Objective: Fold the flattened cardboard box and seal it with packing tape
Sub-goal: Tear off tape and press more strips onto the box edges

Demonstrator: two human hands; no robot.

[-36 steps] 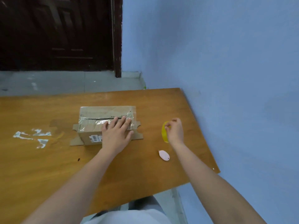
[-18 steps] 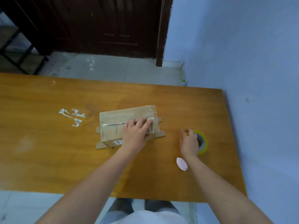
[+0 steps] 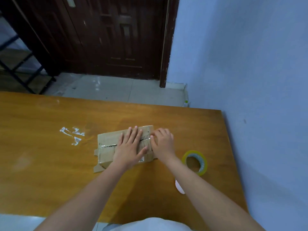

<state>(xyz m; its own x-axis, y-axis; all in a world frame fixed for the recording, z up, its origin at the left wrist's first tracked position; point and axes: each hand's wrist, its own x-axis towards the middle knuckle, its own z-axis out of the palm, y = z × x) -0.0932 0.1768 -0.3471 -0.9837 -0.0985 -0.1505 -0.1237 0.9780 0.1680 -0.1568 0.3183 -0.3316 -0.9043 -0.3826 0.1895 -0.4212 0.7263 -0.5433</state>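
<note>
A small brown cardboard box (image 3: pixel 107 142) stands on the wooden table (image 3: pixel 50 130), its top seam covered by shiny clear tape; bottom flaps stick out at its left side. My left hand (image 3: pixel 131 147) lies flat on the box top, fingers spread. My right hand (image 3: pixel 162 143) presses its fingertips against the right end of the top, over the tape. A roll of packing tape (image 3: pixel 195 161) with a yellow core lies flat on the table to the right of the box, touched by neither hand.
A small pink-white oval object (image 3: pixel 179 188) lies on the table, partly hidden by my right forearm. White tape scraps (image 3: pixel 73 135) are stuck to the table left of the box. A blue wall runs along the table's right edge; a dark door stands behind.
My right hand let go of the tape roll and moved left onto the box's right end. The left hand stayed pressed on the box top. The view shifted left.
</note>
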